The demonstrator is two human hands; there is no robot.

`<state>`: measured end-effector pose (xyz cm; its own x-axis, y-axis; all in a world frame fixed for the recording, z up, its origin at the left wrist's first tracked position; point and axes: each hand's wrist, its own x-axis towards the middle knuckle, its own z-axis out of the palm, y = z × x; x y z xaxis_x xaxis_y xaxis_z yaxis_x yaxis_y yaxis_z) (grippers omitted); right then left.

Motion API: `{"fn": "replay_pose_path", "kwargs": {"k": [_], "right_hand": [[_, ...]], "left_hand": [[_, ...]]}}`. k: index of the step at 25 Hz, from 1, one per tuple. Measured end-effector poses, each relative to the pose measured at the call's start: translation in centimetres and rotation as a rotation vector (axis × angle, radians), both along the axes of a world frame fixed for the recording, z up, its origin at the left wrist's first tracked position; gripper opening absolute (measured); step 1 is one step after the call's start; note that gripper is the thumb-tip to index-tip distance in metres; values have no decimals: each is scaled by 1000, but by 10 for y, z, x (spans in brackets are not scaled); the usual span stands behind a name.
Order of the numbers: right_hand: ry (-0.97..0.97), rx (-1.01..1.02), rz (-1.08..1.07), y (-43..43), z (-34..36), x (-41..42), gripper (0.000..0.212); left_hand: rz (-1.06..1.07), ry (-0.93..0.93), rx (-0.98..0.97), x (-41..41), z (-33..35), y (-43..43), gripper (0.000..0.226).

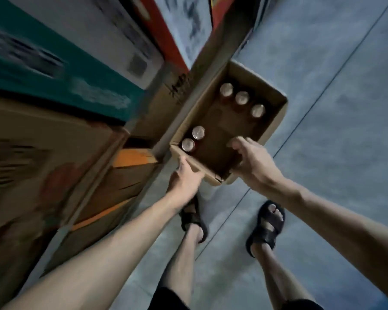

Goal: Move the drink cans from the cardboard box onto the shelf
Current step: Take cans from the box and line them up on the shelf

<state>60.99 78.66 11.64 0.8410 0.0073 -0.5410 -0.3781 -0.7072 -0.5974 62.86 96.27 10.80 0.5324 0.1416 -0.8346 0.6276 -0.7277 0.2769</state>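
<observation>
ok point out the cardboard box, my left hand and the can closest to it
cardboard box [253, 79], head view, far inner wall
left hand [184, 182], head view, back of the hand
closest can [188, 144], head view, its lid

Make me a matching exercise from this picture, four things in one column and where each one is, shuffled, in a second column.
Column one:
1. left hand
2. right hand
3. row of three silver-topped drink cans
4. pair of silver-topped drink cans

Column two:
A. far end of the open brown cardboard box
B. holding the box's near left corner
C. fingers curled over the box's near right rim
D. inside the box, near left corner

Pairs: 1-B; 2-C; 3-A; 4-D
</observation>
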Motion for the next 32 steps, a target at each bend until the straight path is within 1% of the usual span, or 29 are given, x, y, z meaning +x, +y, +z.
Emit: {"fn": "replay_pose_path", "kwargs": {"k": [2,5,7,10,12,14,15,17,19,20,22,25,27,29,30,32], "right_hand": [[-28,-89,79,15,-80,24,70],[-102,-152,237,38,-181,60,75],[-146,-185,359,54,-235,82,74],[-169,-290,513,75,-287,103,67],[-174,-308,513,85,-303,110,55],[-221,-262,459,90,-310,111,46],[-225,-224,400,87,-309,108,44],[-145,-133,194,71,-301,98,48],[6,-12,-21,48,-281,82,63],[65,45,-107,37,-267,74,70],[112,169,-219,12,-223,56,72],[110,312,-249,-17,-128,31,69],[94,436,-269,-32,-52,20,65],[84,569,-272,-46,36,19,72],[77,604,-242,-52,84,20,76],[72,645,-154,-60,189,24,79]], "left_hand": [[20,-5,89,14,-62,9,87],[28,-23,176,21,-141,24,88],[17,-60,203,23,-175,26,87],[34,-131,224,17,-201,26,90],[31,-145,198,14,-207,28,90],[70,-127,160,15,-208,33,83],[85,-113,154,17,-207,34,81],[53,-86,153,20,-201,35,90],[-12,-42,157,22,-187,33,102],[-31,-16,151,22,-178,32,104],[-69,41,106,24,-145,23,103],[-184,29,-15,19,-71,10,101],[-372,-4,-120,24,-5,1,95],[-578,-46,-202,34,72,-4,88],[-616,-56,-230,40,118,-5,87],[-598,-76,-287,42,211,-4,84]]}}
